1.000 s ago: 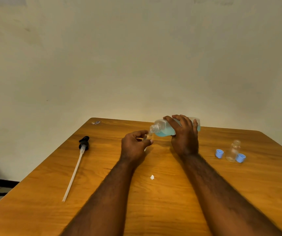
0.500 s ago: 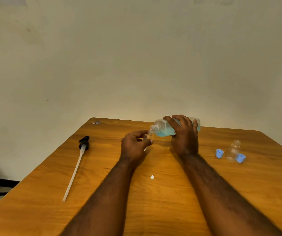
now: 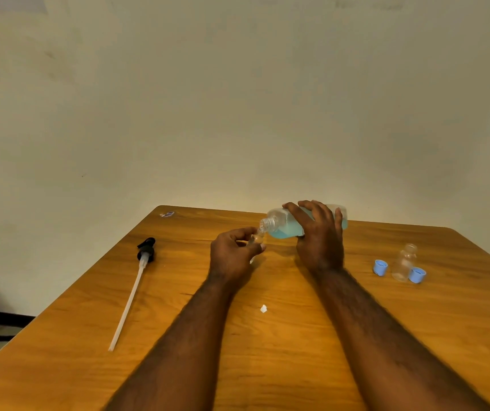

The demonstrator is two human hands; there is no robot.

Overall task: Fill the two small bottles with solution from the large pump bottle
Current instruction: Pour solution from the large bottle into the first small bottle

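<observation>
The large bottle is tipped almost flat above the far middle of the wooden table. Its long axis runs left to right, and its open threaded neck points left and slightly down. The blue solution lies pooled along its lower side. The right hand grasps it from above, fingers curled over the body.

Just below the neck, the left hand pinches one small clear bottle between thumb and fingertips. It stands roughly upright with its mouth close under the large bottle's opening. The small bottle is mostly hidden by the fingers, so I cannot tell whether any liquid is in it.

There are two small bottles in all. The second small bottle stands uncapped on the table to the right, well apart from the hands. Two blue caps flank it: one cap near its left, the other cap just beside its base on the right.

One pump lies on the left of the table, its black head toward the wall and its long white tube toward the near edge. A single white scrap lies between the forearms.
</observation>
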